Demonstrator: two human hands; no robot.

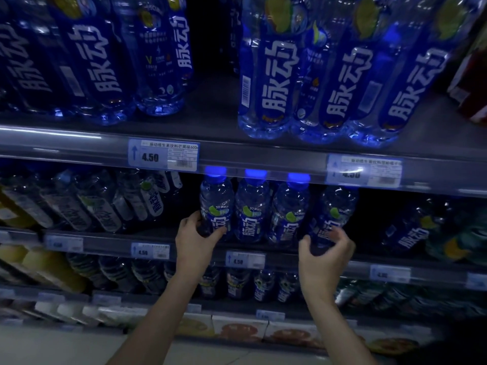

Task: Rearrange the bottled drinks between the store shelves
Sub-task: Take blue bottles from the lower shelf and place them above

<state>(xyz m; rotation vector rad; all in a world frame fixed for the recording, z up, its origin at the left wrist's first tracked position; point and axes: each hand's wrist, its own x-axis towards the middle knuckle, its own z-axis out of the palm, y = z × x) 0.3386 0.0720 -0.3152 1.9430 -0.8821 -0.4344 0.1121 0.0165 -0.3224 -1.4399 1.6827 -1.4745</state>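
Centre frame, nearest: the left hand is wrapped around the base of the leftmost blue bottle on the middle shelf, while the right hand cups, fingers spread, around the rightmost bottle; whether it grips is unclear. Four blue-capped bottles stand in this front row, none yet lifted. Beyond, the upper shelf shows a gap between its bottle groups, so rearranging appears at an early or middle stage.

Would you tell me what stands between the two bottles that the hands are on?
In the head view, two more blue-capped bottles stand between the left hand's bottle and the right hand's bottle.
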